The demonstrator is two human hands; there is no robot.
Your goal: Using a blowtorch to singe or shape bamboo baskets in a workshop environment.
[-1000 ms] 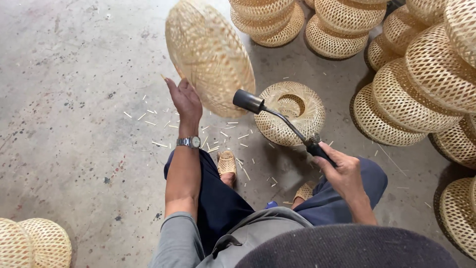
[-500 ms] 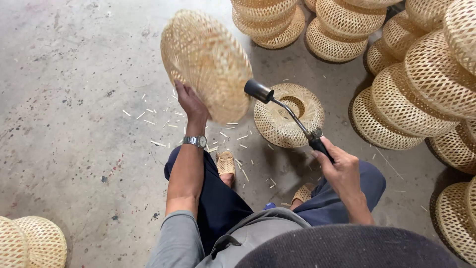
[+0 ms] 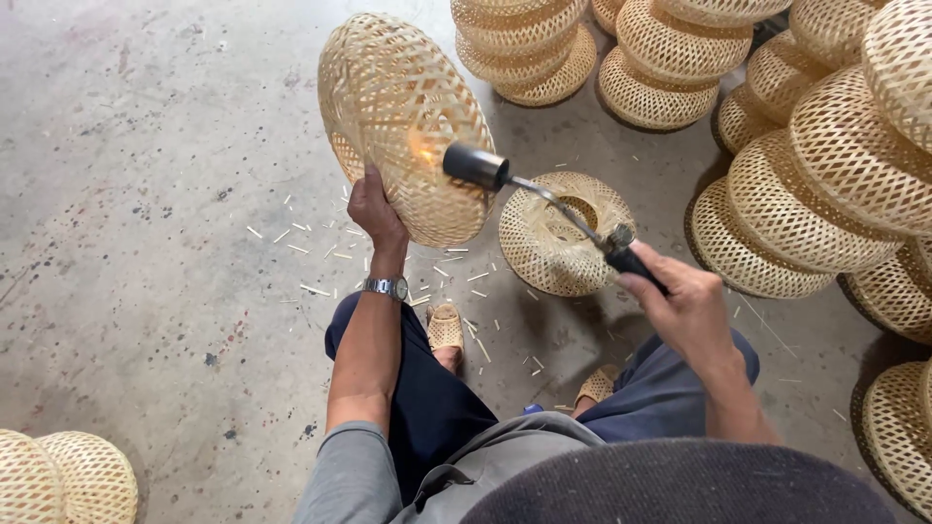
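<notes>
Head view: a dark hat brim at the bottom edge hides the person's lap, and the stacked woven shades (image 3: 825,146) at the upper right are cut off by the frame. The left hand (image 3: 374,209), arm stretched forward, grips the lower rim of a woven bamboo shade (image 3: 403,121) held up at upper centre. The right hand (image 3: 684,311) is closed around a torch (image 3: 544,199), whose nozzle seems to touch the shade where a small glow shows.

soft even daylight, faint shadows on the concrete floor (image 3: 146,194), sharp focus throughout
</notes>
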